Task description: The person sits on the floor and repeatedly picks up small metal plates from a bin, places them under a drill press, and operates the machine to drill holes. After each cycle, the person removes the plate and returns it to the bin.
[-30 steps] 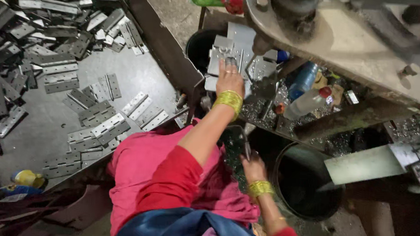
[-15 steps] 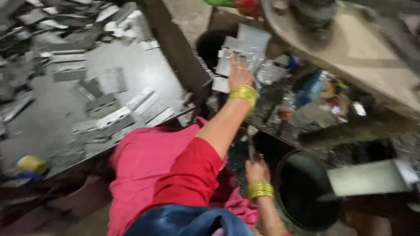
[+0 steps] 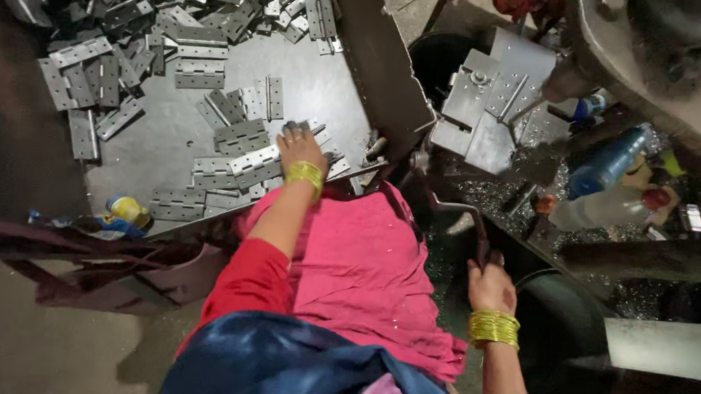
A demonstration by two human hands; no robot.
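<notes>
Left hand (image 3: 301, 148) on hinges (image 3: 243, 162), tray edge (image 3: 378, 69)

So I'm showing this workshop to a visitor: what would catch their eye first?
The heap of grey metal hinges spread over the big tray at upper left, where the left hand rests on them. Then the bright pink cloth in the middle, and the right hand gripping a dark lever beside the black bucket.

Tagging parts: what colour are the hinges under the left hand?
Plain grey metal hinges under the left hand, head view.
</notes>
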